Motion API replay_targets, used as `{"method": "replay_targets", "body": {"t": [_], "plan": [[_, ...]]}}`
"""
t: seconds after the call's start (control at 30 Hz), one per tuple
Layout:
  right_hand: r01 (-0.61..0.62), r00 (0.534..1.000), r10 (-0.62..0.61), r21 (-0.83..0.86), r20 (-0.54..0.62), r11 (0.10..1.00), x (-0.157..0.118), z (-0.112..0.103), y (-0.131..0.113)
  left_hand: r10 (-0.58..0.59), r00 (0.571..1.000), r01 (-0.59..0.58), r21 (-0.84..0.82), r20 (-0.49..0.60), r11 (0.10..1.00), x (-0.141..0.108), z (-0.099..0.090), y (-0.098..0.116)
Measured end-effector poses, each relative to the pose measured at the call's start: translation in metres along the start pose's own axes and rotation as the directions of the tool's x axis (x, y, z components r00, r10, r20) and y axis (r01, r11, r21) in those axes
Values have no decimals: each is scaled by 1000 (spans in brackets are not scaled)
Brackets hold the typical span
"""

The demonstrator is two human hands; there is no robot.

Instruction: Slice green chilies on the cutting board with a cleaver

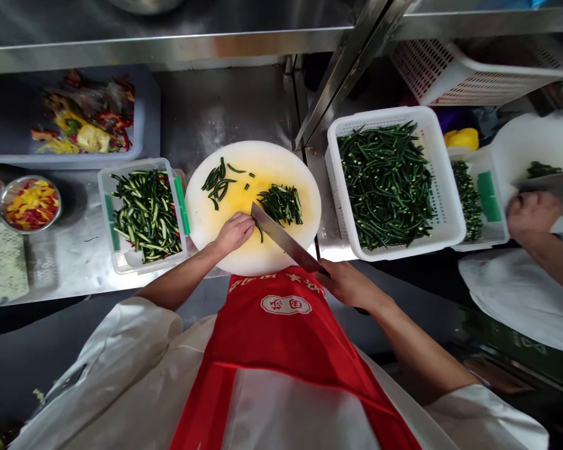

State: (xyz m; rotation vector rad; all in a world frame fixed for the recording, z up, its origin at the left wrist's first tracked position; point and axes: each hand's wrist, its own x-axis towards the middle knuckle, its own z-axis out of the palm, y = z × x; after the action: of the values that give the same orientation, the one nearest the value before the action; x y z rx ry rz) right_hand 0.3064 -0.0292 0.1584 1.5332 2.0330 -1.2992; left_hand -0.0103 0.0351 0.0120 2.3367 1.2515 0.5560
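My right hand [349, 284] is wrapped around the dark handle of a kitchen knife [288, 242], whose blade slants across a round white cutting board [206, 244]. Near the blade's tip, my left hand [236, 232] rests on the board with its fingers curled together at a thin green chili pepper [261, 234], mostly hidden by the fingers and blade. Beyond the blade lies a pile of cut green chili peppers [281, 204]. A looser group of green strips [217, 181] and a few small bits lie at the board's far left.
Left of the board stands a clear tub [107, 194] of cut green peppers, then a metal bowl [30, 205] of red and yellow pieces. A white basket [450, 187] of green chilies stands right. A co-worker's hand [533, 215] holds a blade far right. A steel shelf [169, 47] overhangs behind.
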Motion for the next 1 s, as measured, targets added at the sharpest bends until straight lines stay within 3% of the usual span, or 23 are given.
{"method": "replay_targets", "body": {"t": [0.13, 0.27, 0.4, 0.47, 0.53, 0.6, 0.73, 0.9, 1.0], "plan": [[-40, 999, 41, -57, 10, 998, 25, 9, -12, 10, 1000, -10, -8, -10, 1000, -1, 3, -2], [-19, 998, 14, -79, -60, 997, 63, 29, -19, 27, 1000, -27, -4, -13, 1000, -2, 5, 2], [21, 991, -19, 10, -133, 1000, 60, 33, -3, 6, 1000, -6, -2, -27, 1000, 3, -10, -6], [54, 989, -48, 40, -139, 998, 43, 28, 5, -117, 983, 124, 42, -143, 991, 11, -26, -21], [103, 992, -98, 58, -86, 993, 24, 21, 8, -299, 914, 333, 86, -274, 939, 20, -43, -39], [171, 985, -171, 76, 2, 982, 11, 16, 5, -436, 843, 489, 113, -314, 865, 30, -57, -56], [266, 960, -271, 81, 72, 961, 10, 21, 1, -498, 845, 529, 171, -195, 831, 47, -65, -72], [127, 992, -127, -12, -9, 992, 25, 33, 11, -602, 794, 606, 199, -88, 770, 63, -61, -65], [74, 995, -74, -2, -71, 997, 28, 34, 17, -588, 806, 589, 178, -67, 788, 68, -66, -57]]}}
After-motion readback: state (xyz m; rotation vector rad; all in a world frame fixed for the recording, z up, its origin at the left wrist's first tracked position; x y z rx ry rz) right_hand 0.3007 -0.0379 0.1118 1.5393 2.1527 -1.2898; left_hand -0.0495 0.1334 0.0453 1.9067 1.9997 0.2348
